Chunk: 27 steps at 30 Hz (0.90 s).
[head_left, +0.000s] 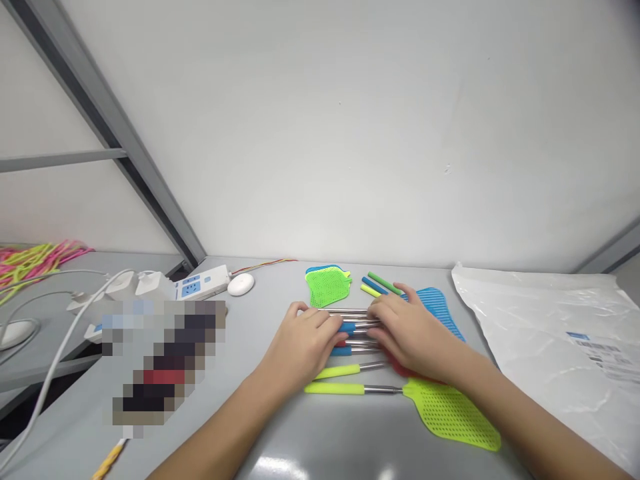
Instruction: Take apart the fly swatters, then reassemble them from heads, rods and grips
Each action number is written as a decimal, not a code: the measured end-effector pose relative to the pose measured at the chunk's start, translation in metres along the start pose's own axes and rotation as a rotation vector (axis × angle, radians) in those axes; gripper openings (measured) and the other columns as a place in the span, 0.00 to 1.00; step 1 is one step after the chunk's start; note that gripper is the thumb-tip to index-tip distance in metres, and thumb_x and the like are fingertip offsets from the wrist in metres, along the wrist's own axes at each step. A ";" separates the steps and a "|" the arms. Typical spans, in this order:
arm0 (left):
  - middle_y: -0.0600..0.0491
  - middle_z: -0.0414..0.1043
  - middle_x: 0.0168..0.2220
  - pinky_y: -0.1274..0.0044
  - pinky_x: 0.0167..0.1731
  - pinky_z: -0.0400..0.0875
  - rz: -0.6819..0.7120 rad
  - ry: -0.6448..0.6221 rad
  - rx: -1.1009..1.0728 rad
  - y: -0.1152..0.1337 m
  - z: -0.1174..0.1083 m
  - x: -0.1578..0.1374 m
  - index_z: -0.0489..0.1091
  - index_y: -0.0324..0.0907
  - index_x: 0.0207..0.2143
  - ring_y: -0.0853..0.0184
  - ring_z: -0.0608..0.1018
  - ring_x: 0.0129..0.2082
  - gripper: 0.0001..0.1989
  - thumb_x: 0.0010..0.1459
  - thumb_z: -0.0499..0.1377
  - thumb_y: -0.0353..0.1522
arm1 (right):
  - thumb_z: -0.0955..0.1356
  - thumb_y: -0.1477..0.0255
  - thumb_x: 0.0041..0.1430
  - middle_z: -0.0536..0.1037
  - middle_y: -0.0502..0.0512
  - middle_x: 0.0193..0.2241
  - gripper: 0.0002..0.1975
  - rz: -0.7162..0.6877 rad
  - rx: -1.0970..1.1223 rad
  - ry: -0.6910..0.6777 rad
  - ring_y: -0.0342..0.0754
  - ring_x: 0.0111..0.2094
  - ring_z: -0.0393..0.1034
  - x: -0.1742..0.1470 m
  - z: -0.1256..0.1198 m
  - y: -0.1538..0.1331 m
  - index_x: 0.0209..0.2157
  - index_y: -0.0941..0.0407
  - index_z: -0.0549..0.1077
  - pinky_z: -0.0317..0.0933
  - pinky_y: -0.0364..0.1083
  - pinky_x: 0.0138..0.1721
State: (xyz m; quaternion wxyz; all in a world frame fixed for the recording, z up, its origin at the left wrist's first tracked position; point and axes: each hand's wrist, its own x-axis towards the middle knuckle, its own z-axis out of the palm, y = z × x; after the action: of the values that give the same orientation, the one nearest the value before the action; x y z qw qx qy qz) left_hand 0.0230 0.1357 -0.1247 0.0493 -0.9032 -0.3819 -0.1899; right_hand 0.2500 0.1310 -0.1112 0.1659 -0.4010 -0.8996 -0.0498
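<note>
A row of telescopic fly swatters lies side by side on the table, with blue, red and yellow-green handles and metal rods. My left hand (311,339) is closed over the handle ends, its fingers bent around them and partly hidden. Across from it, my right hand (407,330) curls over the rods close to the swatter heads. A blue swatter head (439,308) shows beyond that hand, and a red one is mostly covered by it. Nearest me rests a yellow-green fly swatter (453,412), its handle pointing left below my left hand.
Behind my hands lie loose green and blue swatter heads (329,285) and several loose coloured handles (383,283). A white plastic mailing bag (555,347) covers the right side. At left are a power strip (203,283), a round white device (241,285), cables and a pixelated item (167,363).
</note>
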 end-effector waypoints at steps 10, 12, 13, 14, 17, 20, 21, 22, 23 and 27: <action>0.54 0.72 0.27 0.75 0.27 0.54 -0.032 -0.017 -0.005 0.010 -0.003 -0.003 0.63 0.42 0.31 0.67 0.71 0.25 0.14 0.66 0.44 0.37 | 0.57 0.80 0.63 0.71 0.49 0.27 0.10 -0.112 -0.201 0.075 0.46 0.30 0.63 0.001 0.006 -0.013 0.36 0.55 0.67 0.48 0.54 0.47; 0.55 0.72 0.27 0.76 0.24 0.53 -0.064 -0.040 -0.015 0.011 -0.006 -0.004 0.62 0.43 0.30 0.67 0.72 0.24 0.15 0.66 0.44 0.38 | 0.58 0.79 0.63 0.71 0.49 0.27 0.10 -0.137 -0.241 0.113 0.46 0.31 0.62 0.001 0.000 -0.011 0.38 0.55 0.67 0.47 0.54 0.47; 0.55 0.72 0.27 0.76 0.23 0.52 -0.075 -0.053 -0.019 0.012 -0.007 -0.005 0.62 0.43 0.30 0.67 0.72 0.24 0.15 0.66 0.44 0.39 | 0.58 0.79 0.64 0.71 0.49 0.26 0.10 -0.150 -0.261 0.128 0.46 0.31 0.62 0.000 -0.002 -0.011 0.38 0.55 0.68 0.47 0.54 0.47; 0.56 0.72 0.26 0.76 0.22 0.51 -0.078 -0.065 -0.020 0.012 -0.008 -0.005 0.62 0.43 0.30 0.67 0.72 0.23 0.15 0.66 0.43 0.40 | 0.58 0.79 0.64 0.71 0.49 0.26 0.10 -0.166 -0.279 0.136 0.46 0.31 0.62 -0.001 -0.005 -0.011 0.38 0.55 0.68 0.47 0.53 0.48; 0.57 0.71 0.23 0.76 0.20 0.48 -0.038 -0.050 0.017 0.012 -0.008 -0.006 0.62 0.43 0.29 0.68 0.71 0.20 0.17 0.66 0.43 0.41 | 0.57 0.80 0.63 0.70 0.49 0.25 0.12 -0.219 -0.318 0.133 0.45 0.29 0.61 -0.006 -0.013 -0.014 0.39 0.56 0.68 0.47 0.52 0.47; 0.58 0.68 0.19 0.76 0.20 0.48 0.100 0.090 0.084 0.010 -0.006 -0.007 0.61 0.42 0.26 0.69 0.69 0.18 0.19 0.65 0.45 0.42 | 0.56 0.81 0.62 0.69 0.48 0.24 0.12 -0.208 -0.323 0.111 0.45 0.26 0.60 -0.014 -0.024 -0.025 0.36 0.55 0.67 0.47 0.51 0.44; 0.58 0.66 0.19 0.76 0.21 0.49 0.158 0.161 0.104 0.010 -0.006 -0.007 0.61 0.42 0.25 0.69 0.68 0.18 0.19 0.65 0.46 0.43 | 0.56 0.81 0.61 0.69 0.48 0.23 0.12 -0.189 -0.320 0.108 0.45 0.26 0.60 -0.016 -0.029 -0.030 0.34 0.55 0.67 0.47 0.51 0.43; 0.58 0.65 0.18 0.75 0.21 0.50 0.212 0.232 0.121 0.010 -0.007 -0.008 0.61 0.42 0.25 0.70 0.67 0.18 0.19 0.64 0.47 0.43 | 0.57 0.81 0.60 0.69 0.48 0.23 0.11 -0.167 -0.313 0.104 0.45 0.25 0.60 -0.019 -0.034 -0.035 0.33 0.55 0.66 0.47 0.50 0.42; 0.58 0.64 0.18 0.75 0.22 0.50 0.256 0.293 0.136 0.010 -0.008 -0.008 0.61 0.42 0.24 0.70 0.66 0.18 0.19 0.64 0.48 0.44 | 0.57 0.82 0.58 0.68 0.47 0.22 0.11 -0.148 -0.303 0.099 0.44 0.24 0.60 -0.022 -0.039 -0.040 0.32 0.55 0.66 0.47 0.50 0.41; 0.58 0.61 0.17 0.75 0.21 0.50 0.322 0.396 0.149 0.018 -0.012 -0.007 0.60 0.42 0.23 0.71 0.63 0.17 0.19 0.62 0.51 0.44 | 0.59 0.84 0.50 0.67 0.45 0.20 0.11 -0.115 -0.259 0.043 0.43 0.20 0.57 -0.034 -0.056 -0.049 0.30 0.54 0.64 0.46 0.49 0.37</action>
State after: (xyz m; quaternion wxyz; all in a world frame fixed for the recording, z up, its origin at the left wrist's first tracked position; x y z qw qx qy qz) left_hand 0.0277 0.1151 -0.1153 0.2189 -0.8914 -0.2288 -0.3242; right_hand 0.2492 0.0616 -0.0675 0.1288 -0.3657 -0.9034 -0.1832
